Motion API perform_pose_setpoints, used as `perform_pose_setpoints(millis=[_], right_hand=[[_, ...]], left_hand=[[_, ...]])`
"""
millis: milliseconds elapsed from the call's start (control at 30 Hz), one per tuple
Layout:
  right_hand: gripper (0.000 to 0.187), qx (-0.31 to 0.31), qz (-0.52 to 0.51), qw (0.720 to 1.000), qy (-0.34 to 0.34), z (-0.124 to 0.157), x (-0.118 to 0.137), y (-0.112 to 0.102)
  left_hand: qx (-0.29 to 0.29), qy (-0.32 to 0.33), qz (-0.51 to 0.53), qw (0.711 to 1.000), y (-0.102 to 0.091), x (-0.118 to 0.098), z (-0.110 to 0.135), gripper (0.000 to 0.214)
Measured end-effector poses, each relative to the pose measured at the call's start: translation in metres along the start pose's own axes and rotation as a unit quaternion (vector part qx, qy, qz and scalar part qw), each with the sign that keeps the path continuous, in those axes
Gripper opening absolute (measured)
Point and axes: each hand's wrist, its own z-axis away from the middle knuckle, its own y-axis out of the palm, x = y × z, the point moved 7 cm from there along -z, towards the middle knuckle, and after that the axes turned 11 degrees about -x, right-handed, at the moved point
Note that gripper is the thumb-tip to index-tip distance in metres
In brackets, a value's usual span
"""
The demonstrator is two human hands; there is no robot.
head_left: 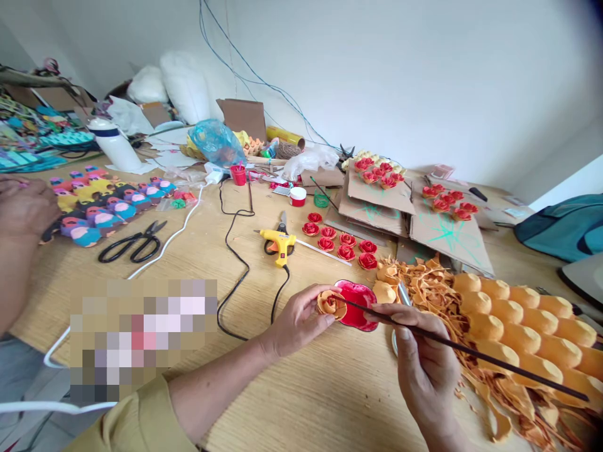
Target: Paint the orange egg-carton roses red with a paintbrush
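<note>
My left hand [298, 319] pinches a small unpainted cardboard rose [331, 304] over the table. My right hand [423, 358] grips a long thin paintbrush [471, 351]; its tip reaches the rose. Just behind the rose sits a small dish of red paint [358, 306]. Several finished red roses [339, 238] lie beyond it on the table. An orange egg tray [522, 326] and cut cardboard scraps [424, 282] lie beside my right hand.
A yellow glue gun [280, 242] with black cord, black scissors [134, 243], cardboard sheets [424, 220] bearing more red roses, colourful figures [103, 201] and a white bottle [113, 144] stand on the table. Another person's hand [23, 207] rests at the left edge.
</note>
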Motion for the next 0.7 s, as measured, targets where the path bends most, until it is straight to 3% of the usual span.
perform_pose_setpoints(millis=[400,700], right_hand=[[0.012,0.056,0.026,0.997,-0.043,0.0009,0.0047,-0.0004],[0.014,0.040,0.035,0.997,-0.060,0.0040,0.0072,-0.0026]], left_hand=[[0.029,-0.027,0.025,0.999,0.0026,-0.0053,-0.0028,0.037],[0.025,-0.058,0.047,0.997,0.0042,-0.0022,-0.0019,0.047]])
